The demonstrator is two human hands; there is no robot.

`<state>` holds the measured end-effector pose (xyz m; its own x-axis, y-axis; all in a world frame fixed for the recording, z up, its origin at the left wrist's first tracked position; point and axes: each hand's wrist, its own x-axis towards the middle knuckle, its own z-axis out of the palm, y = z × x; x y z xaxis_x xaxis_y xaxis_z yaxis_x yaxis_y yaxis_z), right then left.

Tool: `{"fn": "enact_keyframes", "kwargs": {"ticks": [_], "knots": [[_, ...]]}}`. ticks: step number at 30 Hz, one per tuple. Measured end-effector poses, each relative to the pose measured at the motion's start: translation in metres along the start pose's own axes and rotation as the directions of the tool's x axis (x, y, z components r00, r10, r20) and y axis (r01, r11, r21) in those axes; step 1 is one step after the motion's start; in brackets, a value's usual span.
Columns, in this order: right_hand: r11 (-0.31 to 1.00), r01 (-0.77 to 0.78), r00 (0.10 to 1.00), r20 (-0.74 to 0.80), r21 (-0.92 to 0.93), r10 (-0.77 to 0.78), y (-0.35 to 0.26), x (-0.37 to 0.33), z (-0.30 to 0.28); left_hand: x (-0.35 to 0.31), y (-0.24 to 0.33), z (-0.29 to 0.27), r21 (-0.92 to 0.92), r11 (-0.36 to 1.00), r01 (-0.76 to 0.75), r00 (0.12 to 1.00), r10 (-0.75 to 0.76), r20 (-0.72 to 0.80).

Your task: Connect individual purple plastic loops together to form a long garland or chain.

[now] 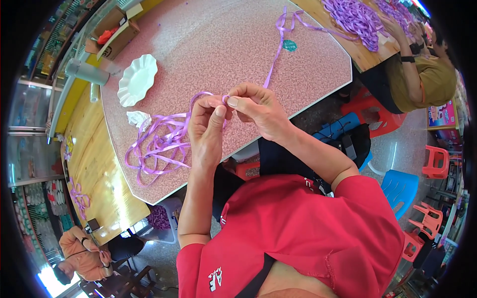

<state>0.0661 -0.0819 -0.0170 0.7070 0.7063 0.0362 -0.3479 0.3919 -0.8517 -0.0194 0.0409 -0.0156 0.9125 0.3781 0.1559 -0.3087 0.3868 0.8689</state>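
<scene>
Above the near edge of the pink speckled table (pixel 213 44), my left hand (pixel 206 119) and my right hand (pixel 258 109) meet, fingertips almost touching. Both pinch a purple ribbon (pixel 160 137), which forms a small loop between thumbs and forefingers. On the left, the ribbon runs down into a loose, tangled heap on the table. Another length of ribbon (pixel 276 57) stretches from behind my right hand toward the far right edge. Whether the fingers are tying a knot is too small to make out.
A white scalloped dish (pixel 137 80) and a crumpled white tissue (pixel 138 119) lie at the table's left. Beyond it stands a grey cylindrical bottle (pixel 87 71). A large purple ribbon pile (pixel 354 22) covers part of a wooden table at upper right, beside another person (pixel 422 79). Someone else sits at lower left.
</scene>
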Motion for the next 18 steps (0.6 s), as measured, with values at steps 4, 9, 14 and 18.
{"fn": "enact_keyframes", "kwargs": {"ticks": [4,9,14,18], "knots": [[0.978,0.197,0.98,0.022,-0.075,-0.195,0.006,-0.001,0.001,0.004,0.007,0.0,-0.189,0.976,0.106,0.994,-0.096,0.061],[0.588,0.576,0.798,0.234,-0.567,-0.556,0.002,0.004,-0.012,0.009,0.016,-0.003,-0.192,0.959,0.21,0.978,-0.205,0.048],[0.298,0.725,0.626,0.414,-0.621,-0.661,-0.005,0.012,-0.018,0.01,0.016,-0.004,-0.131,0.976,0.176,0.984,-0.179,-0.016],[0.037,0.751,0.514,0.548,-0.659,-0.66,-0.009,0.015,-0.024,0.008,0.015,-0.002,-0.105,0.984,0.146,0.983,-0.156,-0.093]]}}
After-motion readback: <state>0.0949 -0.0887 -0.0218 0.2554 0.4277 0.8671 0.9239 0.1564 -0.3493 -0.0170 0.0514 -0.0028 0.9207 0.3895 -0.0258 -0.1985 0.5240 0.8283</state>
